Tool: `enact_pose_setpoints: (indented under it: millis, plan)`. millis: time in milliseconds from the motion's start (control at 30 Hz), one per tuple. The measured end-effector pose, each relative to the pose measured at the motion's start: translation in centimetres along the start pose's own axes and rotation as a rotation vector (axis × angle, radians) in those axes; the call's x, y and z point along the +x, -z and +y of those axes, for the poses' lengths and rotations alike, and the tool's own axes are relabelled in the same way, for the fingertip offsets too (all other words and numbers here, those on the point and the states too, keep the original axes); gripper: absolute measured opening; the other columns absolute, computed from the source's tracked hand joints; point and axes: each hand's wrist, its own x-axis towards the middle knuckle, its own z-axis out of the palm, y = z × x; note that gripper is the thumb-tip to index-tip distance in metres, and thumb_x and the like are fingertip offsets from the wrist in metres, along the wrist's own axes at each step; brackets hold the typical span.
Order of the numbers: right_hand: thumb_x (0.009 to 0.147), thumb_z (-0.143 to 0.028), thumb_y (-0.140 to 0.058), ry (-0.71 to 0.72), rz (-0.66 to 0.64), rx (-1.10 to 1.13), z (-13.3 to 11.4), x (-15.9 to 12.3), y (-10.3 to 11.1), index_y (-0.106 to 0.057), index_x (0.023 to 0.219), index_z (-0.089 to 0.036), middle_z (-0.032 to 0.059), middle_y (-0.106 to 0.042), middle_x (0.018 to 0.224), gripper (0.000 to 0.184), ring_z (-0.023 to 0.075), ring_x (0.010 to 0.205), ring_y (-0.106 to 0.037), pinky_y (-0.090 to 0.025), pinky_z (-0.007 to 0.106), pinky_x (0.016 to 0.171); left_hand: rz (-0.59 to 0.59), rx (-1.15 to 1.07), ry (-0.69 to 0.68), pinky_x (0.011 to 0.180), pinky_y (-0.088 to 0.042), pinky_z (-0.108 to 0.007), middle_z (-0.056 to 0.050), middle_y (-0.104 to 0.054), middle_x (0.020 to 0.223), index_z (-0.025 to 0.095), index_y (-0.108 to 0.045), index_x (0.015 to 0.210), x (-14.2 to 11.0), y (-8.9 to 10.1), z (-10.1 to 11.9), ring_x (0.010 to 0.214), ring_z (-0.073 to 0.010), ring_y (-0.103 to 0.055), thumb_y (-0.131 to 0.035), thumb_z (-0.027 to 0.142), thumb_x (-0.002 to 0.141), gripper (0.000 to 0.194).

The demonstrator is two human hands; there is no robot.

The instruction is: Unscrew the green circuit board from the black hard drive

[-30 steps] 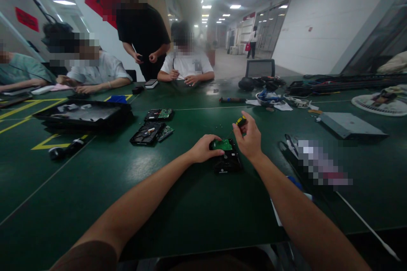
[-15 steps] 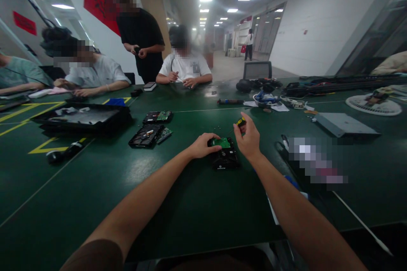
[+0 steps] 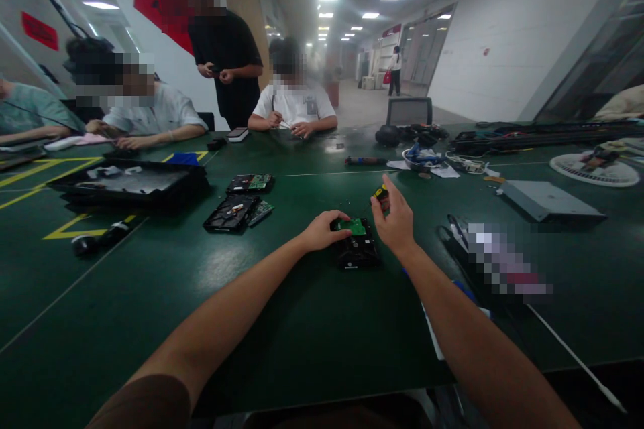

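A black hard drive [image 3: 358, 253] with a green circuit board [image 3: 357, 226] on its upper face lies on the green table in front of me. My left hand [image 3: 325, 231] grips the drive's left side, thumb on the board and fingers at the far edge. In my right hand [image 3: 395, 218] is a screwdriver [image 3: 381, 193] with a yellow and black handle, held in a pinch above the drive's right far corner. Its tip is too fine to make out. A few tiny screws [image 3: 345, 202] lie just beyond the drive.
Left of my hands are a dark drive casing [image 3: 226, 216], a loose circuit board [image 3: 261, 212] and another hard drive [image 3: 241, 184]. A black tray [image 3: 151, 191] stands farther left. At the right lie a grey metal box [image 3: 551, 200] and a fan-like disc [image 3: 566, 173]. People sit and stand across the table.
Both hands keep their holds on the drive and the screwdriver, almost unmoved. The whole view has shifted slightly. The standing person's hands have moved a little.
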Motion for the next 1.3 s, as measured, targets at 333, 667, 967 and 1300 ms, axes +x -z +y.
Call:
enact_pose_setpoints:
  millis: [333, 667, 967, 1300]
  plan:
    - [0.096, -0.033, -0.057, -0.03, 0.006, 0.075, -0.09, -0.1, -0.49, -0.043, 0.149, -0.024, 0.0142, -0.065, 0.13, 0.056, 0.0239, 0.095, -0.07, -0.062, 0.045, 0.085, 0.009, -0.029, -0.02, 0.105, -0.048, -0.044, -0.006, -0.069, 0.124, 0.023, -0.068, 0.119, -0.01, -0.11, -0.49, 0.115, -0.0251, -0.063, -0.072, 0.042, 0.086, 0.038]
    - [0.096, -0.036, -0.057, 0.005, 0.04, 0.038, -0.29, -0.14, -0.31, -0.043, 0.149, -0.026, 0.0128, -0.066, 0.124, 0.056, 0.023, 0.09, -0.068, -0.062, 0.046, 0.083, 0.002, -0.11, -0.074, 0.109, -0.046, -0.043, -0.006, -0.072, 0.123, 0.024, -0.073, 0.114, 0.17, -0.11, -0.53, 0.118, -0.0239, -0.064, -0.073, 0.035, 0.086, 0.03]
    - [0.096, -0.033, -0.058, 0.018, 0.003, 0.043, -0.37, -0.27, -0.45, -0.045, 0.147, -0.026, 0.012, -0.066, 0.123, 0.053, 0.0221, 0.087, -0.068, -0.061, 0.047, 0.085, 0.021, -0.084, -0.113, 0.11, -0.044, -0.044, -0.006, -0.071, 0.125, 0.025, -0.072, 0.117, -0.01, -0.18, -0.64, 0.119, -0.0233, -0.064, -0.072, 0.035, 0.088, 0.03]
    - [0.097, -0.034, -0.056, 0.019, -0.028, 0.062, -0.63, -0.26, -0.33, -0.043, 0.149, -0.03, 0.0091, -0.066, 0.115, 0.054, 0.0211, 0.082, -0.067, -0.062, 0.047, 0.084, 0.016, -0.088, -0.119, 0.111, -0.044, -0.043, -0.006, -0.07, 0.125, 0.023, -0.072, 0.115, 0.0, -0.14, -0.25, 0.12, -0.0228, -0.064, -0.071, 0.033, 0.088, 0.029]
